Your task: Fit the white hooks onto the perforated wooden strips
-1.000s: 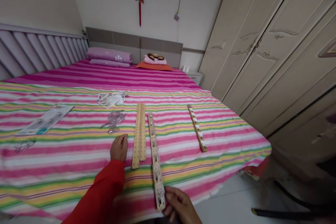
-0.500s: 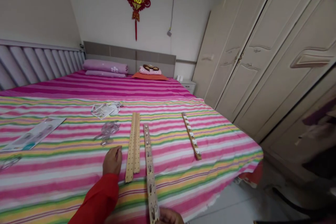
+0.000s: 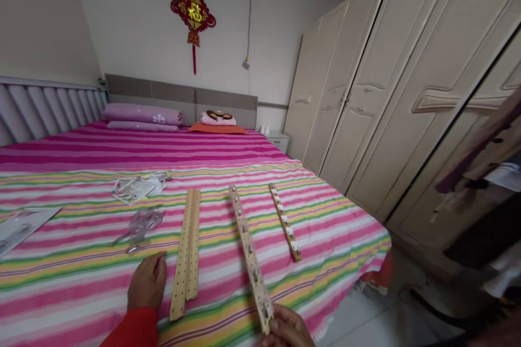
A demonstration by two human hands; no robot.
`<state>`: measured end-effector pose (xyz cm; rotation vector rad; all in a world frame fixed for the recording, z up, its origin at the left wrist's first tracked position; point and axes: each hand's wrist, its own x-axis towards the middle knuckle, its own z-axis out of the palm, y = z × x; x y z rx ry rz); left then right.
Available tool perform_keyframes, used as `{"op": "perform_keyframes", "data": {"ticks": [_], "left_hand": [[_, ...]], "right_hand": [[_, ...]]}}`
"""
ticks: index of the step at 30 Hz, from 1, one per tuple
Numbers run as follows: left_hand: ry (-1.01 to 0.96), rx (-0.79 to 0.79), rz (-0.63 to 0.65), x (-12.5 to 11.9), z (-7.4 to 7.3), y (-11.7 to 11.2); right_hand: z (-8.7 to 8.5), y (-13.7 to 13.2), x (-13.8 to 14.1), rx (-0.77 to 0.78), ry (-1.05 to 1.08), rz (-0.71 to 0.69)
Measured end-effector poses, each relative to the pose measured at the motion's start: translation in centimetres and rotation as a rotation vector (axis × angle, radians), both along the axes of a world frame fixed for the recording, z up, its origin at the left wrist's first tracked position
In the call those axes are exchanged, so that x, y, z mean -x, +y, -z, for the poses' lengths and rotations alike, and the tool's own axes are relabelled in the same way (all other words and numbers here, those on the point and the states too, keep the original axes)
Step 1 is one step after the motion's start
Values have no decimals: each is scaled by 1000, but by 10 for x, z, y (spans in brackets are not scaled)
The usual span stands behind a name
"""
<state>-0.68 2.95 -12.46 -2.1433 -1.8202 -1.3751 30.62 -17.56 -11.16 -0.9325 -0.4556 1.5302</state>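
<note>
My right hand pinches the near end of a narrow wooden strip with metal hooks. The strip slants away from me over the striped cloth, its far end pointing toward the headboard. On the left, my left hand rests on the cloth with its fingers curled in; whether anything is inside them is hidden. Just right of that hand lie two bare wooden strips with rows of holes, side by side. Farther right is another wooden strip with white hooks, lying on the cloth.
Clear plastic packaging lies beyond my left hand, with more plastic packs behind it. A flat clear package is at the far left. The striped cloth covers the bed, and wardrobes stand along the right.
The hooked strip in my right hand has swung to the right, nearer the white-hooked strip. My left hand stays by the bare strips. The camera view has shifted right.
</note>
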Motion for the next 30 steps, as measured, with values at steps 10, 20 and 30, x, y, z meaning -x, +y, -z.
{"op": "perform_keyframes", "data": {"ticks": [10, 20, 30], "left_hand": [[22, 9, -4, 1, 4, 1], [15, 22, -24, 1, 2, 0], [-22, 44, -26, 0, 0, -2]], "right_hand": [[-35, 48, -53, -2, -172, 271], [-26, 63, -68, 30, -121, 311], [-24, 55, -66, 57, -55, 408]]}}
